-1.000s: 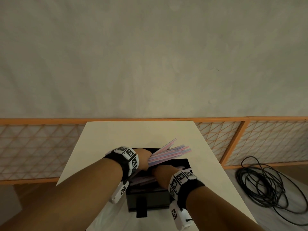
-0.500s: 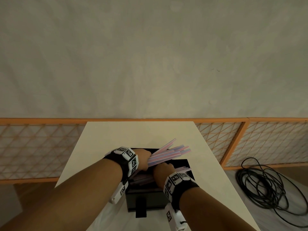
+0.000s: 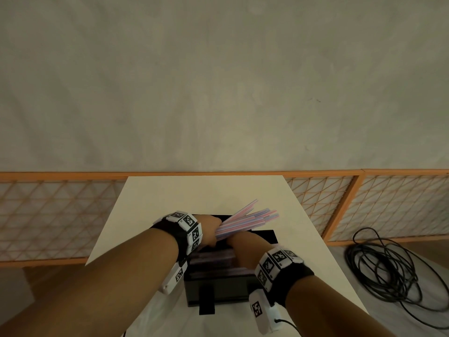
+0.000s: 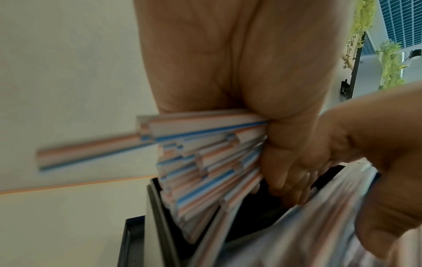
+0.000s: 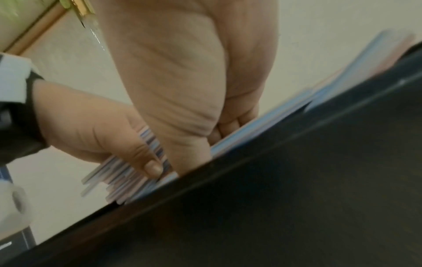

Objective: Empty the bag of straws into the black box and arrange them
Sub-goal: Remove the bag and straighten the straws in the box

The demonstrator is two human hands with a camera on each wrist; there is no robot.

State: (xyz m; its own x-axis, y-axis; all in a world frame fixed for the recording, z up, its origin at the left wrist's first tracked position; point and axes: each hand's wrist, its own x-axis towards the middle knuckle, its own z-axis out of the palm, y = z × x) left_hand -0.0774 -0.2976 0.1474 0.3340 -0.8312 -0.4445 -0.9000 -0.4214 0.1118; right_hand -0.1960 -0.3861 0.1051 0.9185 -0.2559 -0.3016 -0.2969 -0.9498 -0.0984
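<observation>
1. Cream tabletop (image 3: 170, 195) against plain wall, orange mesh fence behind; black box (image 3: 218, 288) at near edge.
2. Left hand (image 3: 206, 227) clamped on fanned straws (image 3: 247, 218) above box.
3. Right hand (image 3: 245, 242) down among straws in box; finger state unclear.
4. Bag not visible; likely emptied, arranging unfinished.

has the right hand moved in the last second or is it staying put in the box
Yes. The right hand has slid left along the black box, toward the left hand gripping the straw bundle. The box stays put.
</observation>
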